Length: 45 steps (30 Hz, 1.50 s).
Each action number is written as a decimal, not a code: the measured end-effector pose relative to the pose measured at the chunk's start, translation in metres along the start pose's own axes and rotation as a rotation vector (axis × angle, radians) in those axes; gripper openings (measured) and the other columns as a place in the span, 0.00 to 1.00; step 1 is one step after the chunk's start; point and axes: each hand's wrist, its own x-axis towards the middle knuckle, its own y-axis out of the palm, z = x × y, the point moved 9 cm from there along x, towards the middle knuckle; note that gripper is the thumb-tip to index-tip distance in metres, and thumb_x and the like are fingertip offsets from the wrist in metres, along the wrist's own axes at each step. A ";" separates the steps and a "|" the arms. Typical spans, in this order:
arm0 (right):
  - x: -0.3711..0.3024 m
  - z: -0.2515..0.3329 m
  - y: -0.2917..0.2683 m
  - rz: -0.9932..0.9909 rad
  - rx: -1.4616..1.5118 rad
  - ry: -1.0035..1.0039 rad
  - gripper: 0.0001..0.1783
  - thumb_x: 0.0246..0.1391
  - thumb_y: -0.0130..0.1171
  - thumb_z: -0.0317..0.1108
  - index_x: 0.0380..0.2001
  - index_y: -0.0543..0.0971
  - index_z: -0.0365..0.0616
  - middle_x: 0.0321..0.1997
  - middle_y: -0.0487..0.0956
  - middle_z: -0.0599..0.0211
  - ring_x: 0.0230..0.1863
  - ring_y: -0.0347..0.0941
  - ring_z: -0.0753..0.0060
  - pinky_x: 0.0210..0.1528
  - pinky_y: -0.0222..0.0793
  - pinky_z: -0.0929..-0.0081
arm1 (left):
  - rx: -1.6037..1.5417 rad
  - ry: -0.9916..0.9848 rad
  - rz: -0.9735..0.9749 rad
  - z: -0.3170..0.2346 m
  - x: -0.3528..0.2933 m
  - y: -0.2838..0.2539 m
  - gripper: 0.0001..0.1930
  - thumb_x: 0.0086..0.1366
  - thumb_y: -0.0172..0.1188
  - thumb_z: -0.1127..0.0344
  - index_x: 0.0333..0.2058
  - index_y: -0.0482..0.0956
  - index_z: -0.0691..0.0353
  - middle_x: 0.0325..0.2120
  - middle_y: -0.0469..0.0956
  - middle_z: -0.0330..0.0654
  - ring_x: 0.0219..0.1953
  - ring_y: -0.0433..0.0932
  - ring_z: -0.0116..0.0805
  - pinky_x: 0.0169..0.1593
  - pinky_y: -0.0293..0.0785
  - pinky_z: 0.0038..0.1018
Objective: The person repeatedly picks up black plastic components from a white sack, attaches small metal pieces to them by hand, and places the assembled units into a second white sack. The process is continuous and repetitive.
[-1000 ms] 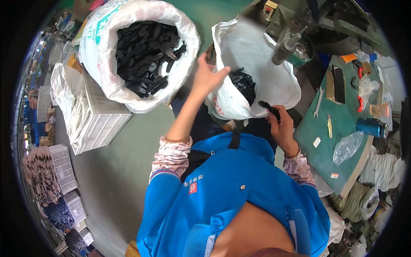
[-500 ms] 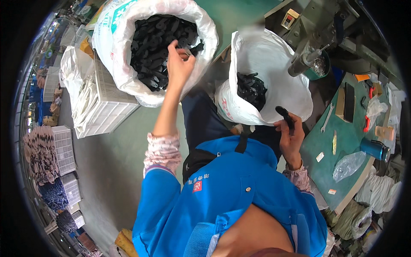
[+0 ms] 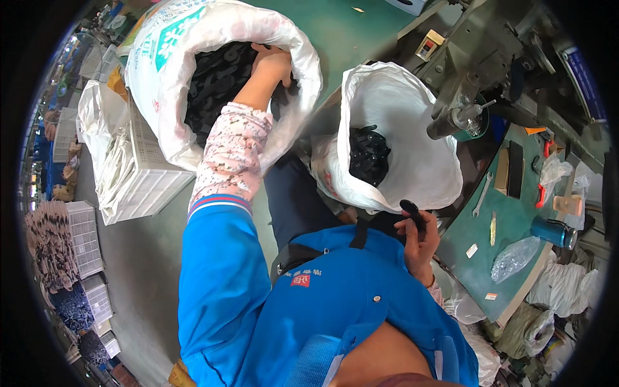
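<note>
My left hand [image 3: 272, 63] reaches deep into a large white sack [image 3: 303, 61] at the upper left, by its far right wall. The sack holds many flat black parts [image 3: 216, 80] with rounded ends. The hand's fingertips are lost among the parts and the rim, so I cannot tell if they grip one. My right hand [image 3: 420, 248] is closed on a black part with a round end [image 3: 411, 208], held upright just below a smaller white sack [image 3: 419, 145]. Several similar black parts [image 3: 369, 155] lie in that sack's left side.
A white plastic crate [image 3: 151, 187] with folded white sacks stands left of the large sack. On the green bench [image 3: 464, 226] at right are a wrench [image 3: 482, 193], a blue bottle [image 3: 553, 232] and a clear plastic bag [image 3: 514, 259]. Machine parts [image 3: 451, 109] overhang the smaller sack.
My left hand has moved farther into the large sack, toward its far wall. My right hand still holds its black part and sits slightly lower and left in view. The whole view has shifted a little.
</note>
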 end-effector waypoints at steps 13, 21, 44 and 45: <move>0.008 -0.002 0.018 0.067 0.031 0.035 0.10 0.59 0.52 0.22 0.44 0.71 0.33 0.36 0.80 0.61 0.32 0.76 0.79 0.34 0.71 0.84 | -0.113 0.131 0.107 -0.004 -0.019 -0.004 0.46 0.36 0.66 0.59 0.60 0.63 0.55 0.63 0.56 0.52 0.66 0.52 0.55 0.63 0.53 0.52; 0.006 -0.001 0.023 0.076 0.051 0.024 0.10 0.59 0.52 0.22 0.44 0.71 0.33 0.37 0.80 0.60 0.32 0.76 0.79 0.34 0.70 0.84 | -0.171 0.045 0.119 -0.005 -0.022 0.013 0.56 0.39 0.68 0.44 0.67 0.47 0.34 0.70 0.30 0.51 0.66 0.24 0.74 0.66 0.43 0.58; -0.009 -0.003 0.018 0.059 0.069 -0.006 0.11 0.59 0.54 0.24 0.45 0.71 0.35 0.38 0.80 0.59 0.33 0.77 0.76 0.34 0.72 0.81 | -0.200 0.200 -0.532 -0.017 -0.091 0.012 0.28 0.49 0.55 0.76 0.53 0.70 0.57 0.56 0.65 0.54 0.57 0.64 0.60 0.49 0.75 0.44; -0.008 -0.005 0.018 0.048 0.133 0.029 0.12 0.59 0.54 0.25 0.46 0.70 0.35 0.38 0.80 0.58 0.32 0.77 0.76 0.34 0.72 0.81 | -0.240 0.230 -0.552 -0.016 -0.098 0.011 0.29 0.49 0.55 0.77 0.53 0.70 0.56 0.55 0.66 0.54 0.57 0.64 0.59 0.51 0.74 0.43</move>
